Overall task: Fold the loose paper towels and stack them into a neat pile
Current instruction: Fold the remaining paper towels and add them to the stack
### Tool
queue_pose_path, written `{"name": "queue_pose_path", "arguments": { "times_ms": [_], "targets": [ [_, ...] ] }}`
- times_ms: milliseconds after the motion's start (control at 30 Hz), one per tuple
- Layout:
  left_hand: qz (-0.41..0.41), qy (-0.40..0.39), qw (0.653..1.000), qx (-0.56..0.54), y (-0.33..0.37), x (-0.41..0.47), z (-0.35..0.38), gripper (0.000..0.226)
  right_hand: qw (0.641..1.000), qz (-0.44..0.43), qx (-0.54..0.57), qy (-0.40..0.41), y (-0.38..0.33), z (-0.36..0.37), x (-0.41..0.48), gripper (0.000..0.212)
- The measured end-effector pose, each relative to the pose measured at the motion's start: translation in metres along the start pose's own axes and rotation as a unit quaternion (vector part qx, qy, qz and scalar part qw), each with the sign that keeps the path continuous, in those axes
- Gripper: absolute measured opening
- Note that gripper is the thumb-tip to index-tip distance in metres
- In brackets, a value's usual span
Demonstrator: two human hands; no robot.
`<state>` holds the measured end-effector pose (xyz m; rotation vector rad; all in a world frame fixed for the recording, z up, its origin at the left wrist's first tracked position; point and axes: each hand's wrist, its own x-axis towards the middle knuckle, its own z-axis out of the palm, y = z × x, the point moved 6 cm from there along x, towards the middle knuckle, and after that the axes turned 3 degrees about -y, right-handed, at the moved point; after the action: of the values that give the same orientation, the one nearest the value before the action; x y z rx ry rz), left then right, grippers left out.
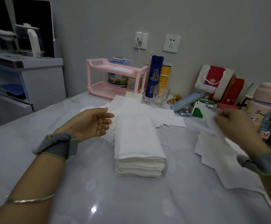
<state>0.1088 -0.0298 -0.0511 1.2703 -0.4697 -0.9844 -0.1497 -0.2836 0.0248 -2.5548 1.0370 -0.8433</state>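
Observation:
A tall pile of folded white paper towels (139,147) stands in the middle of the grey marble table (99,191). My left hand (92,122) hovers just left of the pile's far end, palm turned inward, fingers relaxed and holding nothing. My right hand (233,125), blurred by motion, pinches a loose white towel (212,143) that hangs down to the table at the right. More loose towels (147,105) lie spread behind the pile, and others (238,173) lie at the right edge.
Along the back stand a pink two-tier rack (115,78), a blue flask (154,75), a yellow tube (164,76), a glass (160,96) and a green-and-white carton (201,107). A pink bottle (267,101) and gift bags (215,81) crowd the right.

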Motion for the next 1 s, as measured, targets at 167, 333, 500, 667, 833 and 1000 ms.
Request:
{"name": "queue_pose_path", "arguments": {
  "times_ms": [167, 333, 500, 667, 833, 1000],
  "targets": [
    [-0.001, -0.008, 1.000, -0.004, 0.001, -0.001, 0.002, 0.030, 0.936, -0.009, 0.349, 0.029, -0.062, -0.032, -0.012, 0.012],
    [0.008, -0.002, 1.000, 0.013, 0.002, -0.001, 0.002, 0.033, 0.834, 0.011, 0.543, -0.094, -0.125, -0.015, -0.005, 0.014],
    [0.026, -0.006, 1.000, 0.016, 0.005, -0.004, 0.001, 0.061, 0.730, -0.023, 0.663, -0.166, -0.181, 0.012, 0.001, 0.018],
    [0.100, -0.040, 0.993, -0.045, 0.015, -0.009, 0.010, 0.048, 0.695, 0.030, 0.696, -0.177, -0.184, 0.046, -0.012, 0.016],
    [0.112, -0.015, 0.990, -0.078, 0.018, -0.013, 0.003, 0.038, 0.805, 0.077, 0.558, -0.188, -0.154, 0.066, -0.028, 0.005],
    [0.076, -0.025, 0.994, -0.078, 0.017, -0.015, -0.003, 0.019, 0.899, 0.033, 0.328, -0.289, -0.140, 0.061, -0.035, 0.017]
  ]
}}
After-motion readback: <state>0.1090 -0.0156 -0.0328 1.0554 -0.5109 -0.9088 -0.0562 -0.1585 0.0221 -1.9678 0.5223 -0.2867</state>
